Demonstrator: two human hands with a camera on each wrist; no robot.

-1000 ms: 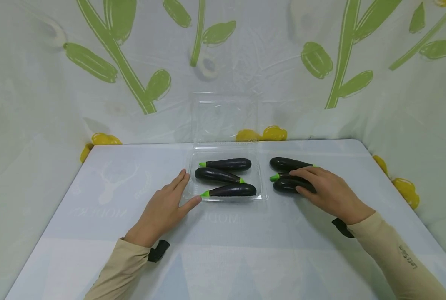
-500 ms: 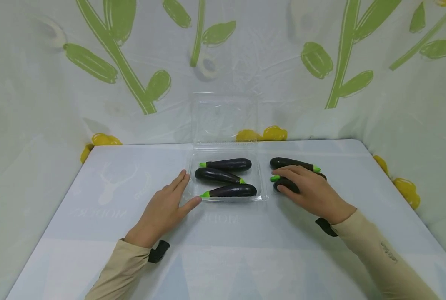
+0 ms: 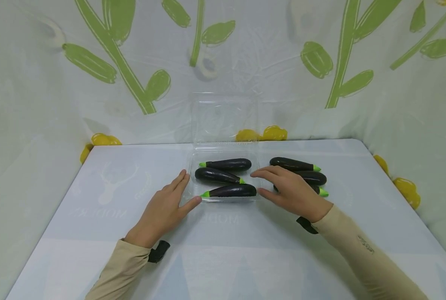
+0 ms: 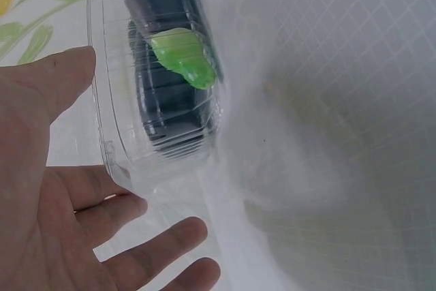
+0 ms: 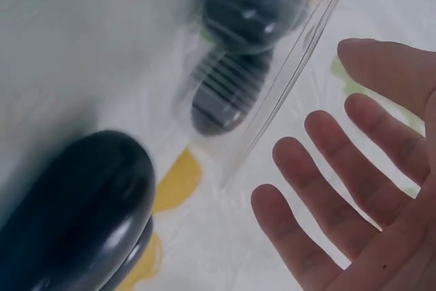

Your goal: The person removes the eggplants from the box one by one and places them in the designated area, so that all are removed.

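A clear plastic clamshell box (image 3: 262, 196) sits mid-table, lid (image 3: 224, 118) raised at the back. Three dark eggplants with green stem ends lie in it; the front eggplant (image 3: 232, 190) is along the near wall. My left hand (image 3: 163, 210) rests at the box's left side with fingers extended, thumb (image 4: 71, 76) at the rim and fingertips by the corner. My right hand (image 3: 294, 189) hovers by the right rim, fingers spread and holding nothing in the right wrist view. Partly behind and under it are three more eggplants, including a middle eggplant (image 3: 314, 178).
The white table (image 3: 223, 266) has faint printed lettering. A patterned curtain (image 3: 275, 62) with green leaves and yellow flowers hangs behind it and along both sides. The raised lid stands close to the back curtain.
My right hand has moved left, from over the loose eggplants to the box's right rim, without taking one. The loose eggplants are now more uncovered. My left hand has stayed in place.
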